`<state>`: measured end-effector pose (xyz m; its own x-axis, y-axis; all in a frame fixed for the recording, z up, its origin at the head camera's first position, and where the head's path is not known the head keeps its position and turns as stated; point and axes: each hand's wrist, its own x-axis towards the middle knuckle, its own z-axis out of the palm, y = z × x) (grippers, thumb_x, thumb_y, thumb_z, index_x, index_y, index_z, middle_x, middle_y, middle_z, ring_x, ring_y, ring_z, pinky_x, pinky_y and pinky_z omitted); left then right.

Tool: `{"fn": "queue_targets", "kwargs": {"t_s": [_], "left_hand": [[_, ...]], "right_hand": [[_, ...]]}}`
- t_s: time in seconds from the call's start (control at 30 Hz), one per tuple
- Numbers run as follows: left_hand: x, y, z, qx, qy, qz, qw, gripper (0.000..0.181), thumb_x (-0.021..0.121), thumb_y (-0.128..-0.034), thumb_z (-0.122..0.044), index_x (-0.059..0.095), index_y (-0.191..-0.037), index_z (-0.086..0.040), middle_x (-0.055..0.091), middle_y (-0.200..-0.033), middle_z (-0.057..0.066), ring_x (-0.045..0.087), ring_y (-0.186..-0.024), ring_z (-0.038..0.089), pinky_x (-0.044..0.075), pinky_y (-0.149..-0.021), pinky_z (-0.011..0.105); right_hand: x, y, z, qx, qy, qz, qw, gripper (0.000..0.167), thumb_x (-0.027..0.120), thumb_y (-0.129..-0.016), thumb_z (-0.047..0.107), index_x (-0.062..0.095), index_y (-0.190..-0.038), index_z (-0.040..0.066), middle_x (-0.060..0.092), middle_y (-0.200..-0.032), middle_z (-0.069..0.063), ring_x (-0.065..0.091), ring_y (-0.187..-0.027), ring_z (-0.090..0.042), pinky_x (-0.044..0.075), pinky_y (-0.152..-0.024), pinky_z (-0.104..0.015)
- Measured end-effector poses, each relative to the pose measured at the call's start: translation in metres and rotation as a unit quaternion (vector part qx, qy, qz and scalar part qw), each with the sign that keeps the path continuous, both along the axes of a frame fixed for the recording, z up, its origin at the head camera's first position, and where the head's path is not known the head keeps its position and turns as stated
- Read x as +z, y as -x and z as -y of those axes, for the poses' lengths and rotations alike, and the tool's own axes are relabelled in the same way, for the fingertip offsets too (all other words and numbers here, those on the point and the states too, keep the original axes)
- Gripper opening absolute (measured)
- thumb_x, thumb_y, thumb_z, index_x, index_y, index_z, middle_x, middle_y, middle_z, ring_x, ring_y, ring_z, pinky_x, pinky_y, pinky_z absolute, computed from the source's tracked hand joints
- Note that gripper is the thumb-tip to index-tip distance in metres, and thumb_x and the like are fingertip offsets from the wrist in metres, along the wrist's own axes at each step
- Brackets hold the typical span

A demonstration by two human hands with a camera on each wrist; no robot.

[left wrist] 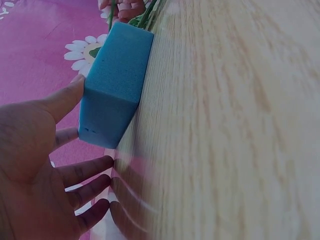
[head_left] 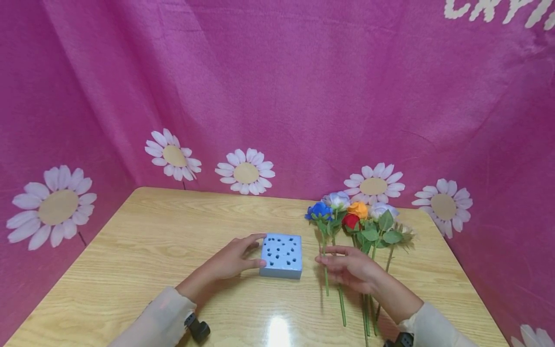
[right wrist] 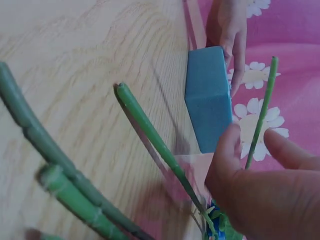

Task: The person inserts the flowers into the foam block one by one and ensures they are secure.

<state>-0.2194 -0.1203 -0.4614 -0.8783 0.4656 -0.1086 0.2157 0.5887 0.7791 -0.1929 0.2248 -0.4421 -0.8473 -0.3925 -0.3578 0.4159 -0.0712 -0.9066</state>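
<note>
A light blue foam block (head_left: 282, 250) with several holes in its top lies on the table. My left hand (head_left: 231, 259) touches its left side with thumb and index finger, the other fingers spread and nearly straight beside the block (left wrist: 112, 82) in the left wrist view. To the block's right, my right hand (head_left: 353, 270) pinches the green stem of a blue flower (head_left: 319, 211), its bloom pointing away from me. In the right wrist view this stem (right wrist: 263, 112) rises between the thumb and fingers, its lower end free.
Beside and under my right hand lie several long-stemmed flowers, among them a red one (head_left: 351, 221), an orange one (head_left: 358, 209) and a pale purple one (head_left: 336, 200). A pink cloth (head_left: 277, 96) with printed daisies hangs behind the wooden table (head_left: 186, 221) and along both sides.
</note>
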Motion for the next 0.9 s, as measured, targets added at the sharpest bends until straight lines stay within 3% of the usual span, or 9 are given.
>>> {"fn": "queue_targets", "kwargs": {"t_s": [0.13,0.37,0.57,0.9], "left_hand": [[0.000,0.001,-0.001,-0.001,0.007,-0.006,1.0000,0.074,0.074,-0.0933,-0.047,0.041,-0.158,-0.032,0.052,-0.154,0.011,0.039,-0.148,0.034,0.030,-0.120,0.059],[0.000,0.008,-0.003,-0.001,0.020,-0.008,0.9998,0.075,0.073,-0.0935,-0.050,0.039,-0.159,-0.035,0.050,-0.156,0.010,0.039,-0.149,0.032,0.031,-0.119,0.060],[-0.001,0.017,-0.004,-0.014,0.033,-0.031,0.9989,0.075,0.071,-0.0948,-0.051,0.039,-0.160,-0.031,0.049,-0.157,0.011,0.043,-0.147,0.033,0.032,-0.118,0.060],[0.002,0.026,-0.007,-0.023,0.025,-0.021,0.9992,0.073,0.071,-0.0959,-0.046,0.039,-0.159,-0.030,0.044,-0.161,0.010,0.040,-0.148,0.034,0.033,-0.118,0.060]], "right_hand": [[-0.001,-0.003,0.000,0.014,0.038,0.033,0.9987,0.076,0.066,-0.099,0.004,0.020,-0.158,-0.007,0.072,-0.123,-0.016,0.073,-0.106,-0.025,0.057,-0.096,-0.043],[-0.004,-0.005,0.003,0.029,0.058,0.044,0.9969,0.077,0.061,-0.100,-0.002,0.013,-0.161,0.000,0.073,-0.112,-0.012,0.075,-0.097,-0.024,0.061,-0.087,-0.041],[-0.004,-0.006,0.005,0.031,0.060,0.043,0.9968,0.073,0.058,-0.101,-0.004,0.015,-0.160,0.002,0.073,-0.108,-0.011,0.075,-0.094,-0.023,0.062,-0.080,-0.037],[0.001,-0.007,0.008,0.035,0.037,0.014,0.9986,0.074,0.057,-0.101,-0.003,0.013,-0.160,0.006,0.071,-0.108,-0.013,0.075,-0.094,-0.025,0.063,-0.079,-0.039]]}}
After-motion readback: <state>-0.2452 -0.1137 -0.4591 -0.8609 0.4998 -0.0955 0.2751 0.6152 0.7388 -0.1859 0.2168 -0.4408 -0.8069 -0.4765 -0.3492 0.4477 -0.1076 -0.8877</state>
